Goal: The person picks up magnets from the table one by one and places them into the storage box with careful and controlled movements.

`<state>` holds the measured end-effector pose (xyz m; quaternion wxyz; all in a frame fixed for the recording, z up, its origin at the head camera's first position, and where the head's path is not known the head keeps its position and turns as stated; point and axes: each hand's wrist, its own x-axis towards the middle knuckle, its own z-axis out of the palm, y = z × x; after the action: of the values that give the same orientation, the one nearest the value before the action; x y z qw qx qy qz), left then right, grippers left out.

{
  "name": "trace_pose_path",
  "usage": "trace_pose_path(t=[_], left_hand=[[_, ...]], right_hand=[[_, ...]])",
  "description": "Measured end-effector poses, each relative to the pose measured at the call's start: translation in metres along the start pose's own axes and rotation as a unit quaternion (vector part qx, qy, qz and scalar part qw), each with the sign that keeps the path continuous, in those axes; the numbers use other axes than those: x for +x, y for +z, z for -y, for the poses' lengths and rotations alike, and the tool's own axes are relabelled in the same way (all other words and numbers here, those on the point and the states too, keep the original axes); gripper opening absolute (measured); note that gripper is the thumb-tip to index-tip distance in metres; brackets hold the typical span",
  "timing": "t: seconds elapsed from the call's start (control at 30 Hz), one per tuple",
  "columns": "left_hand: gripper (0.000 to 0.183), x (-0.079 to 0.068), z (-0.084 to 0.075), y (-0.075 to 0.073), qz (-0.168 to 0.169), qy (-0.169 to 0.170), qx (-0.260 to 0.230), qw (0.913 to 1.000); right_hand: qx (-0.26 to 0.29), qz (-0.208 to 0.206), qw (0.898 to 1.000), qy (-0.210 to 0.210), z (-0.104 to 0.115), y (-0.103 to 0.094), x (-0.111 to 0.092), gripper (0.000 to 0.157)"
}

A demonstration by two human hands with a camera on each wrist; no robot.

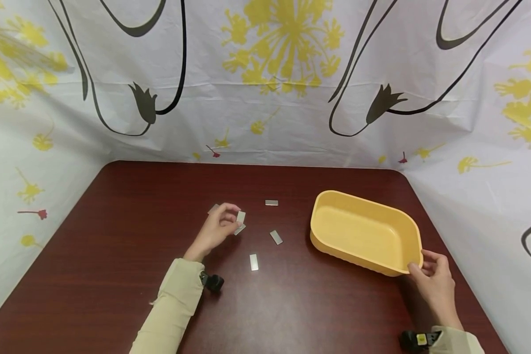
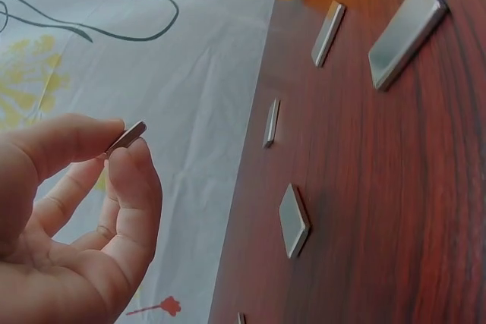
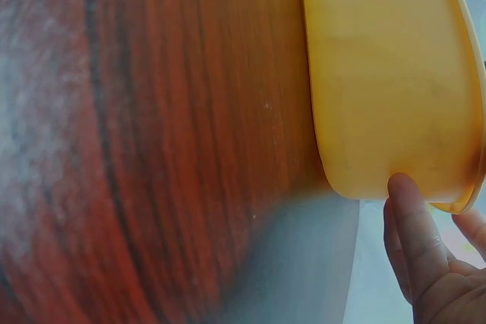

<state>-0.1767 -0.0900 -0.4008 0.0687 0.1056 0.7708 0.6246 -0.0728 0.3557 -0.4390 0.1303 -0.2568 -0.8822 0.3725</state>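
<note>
Thumb and fingertips of my left hand [image 1: 216,229] pinch a small flat silvery metal block [image 2: 127,136], raised above the table at left of centre. Another metal block [image 1: 240,229] lies on the table just below it in the head view. Far to the right, my right hand [image 1: 434,281] grips the near right corner of a yellow plastic tub [image 1: 366,266], thumb at the rim. In the right wrist view its fingers [image 3: 416,221] lie against the tub's outer wall.
More metal blocks lie spread on the dark red wooden table [image 1: 115,236]: one at the back [image 1: 272,202], one in the middle [image 1: 276,237], one nearer [image 1: 254,262], and one partly behind the left hand [image 1: 213,209]. A patterned white cloth [image 1: 265,142] hangs around the table's back and sides.
</note>
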Motion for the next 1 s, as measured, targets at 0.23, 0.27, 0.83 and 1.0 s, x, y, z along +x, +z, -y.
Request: trace_pose_path(t=[0.23, 0.27, 0.83, 1.0], left_hand=[[0.031, 0.015, 0.021, 0.006, 0.002, 0.001, 0.018, 0.9998], [0.031, 0.016, 0.02, 0.006, 0.003, 0.001, 0.019, 0.9998], [0.032, 0.033, 0.007, 0.019, 0.022, 0.015, -0.056, 0.9981], [0.032, 0.034, -0.002, 0.022, 0.027, 0.017, -0.057, 0.9978]], right_hand=[[0.0, 0.01, 1.0, -0.014, -0.003, -0.001, -0.001, 0.049], [0.001, 0.009, 1.0, -0.017, -0.003, -0.001, -0.001, 0.049], [0.006, 0.002, 1.0, -0.015, -0.002, 0.0, -0.002, 0.047], [0.0, 0.008, 1.0, -0.019, -0.001, -0.001, -0.002, 0.047]])
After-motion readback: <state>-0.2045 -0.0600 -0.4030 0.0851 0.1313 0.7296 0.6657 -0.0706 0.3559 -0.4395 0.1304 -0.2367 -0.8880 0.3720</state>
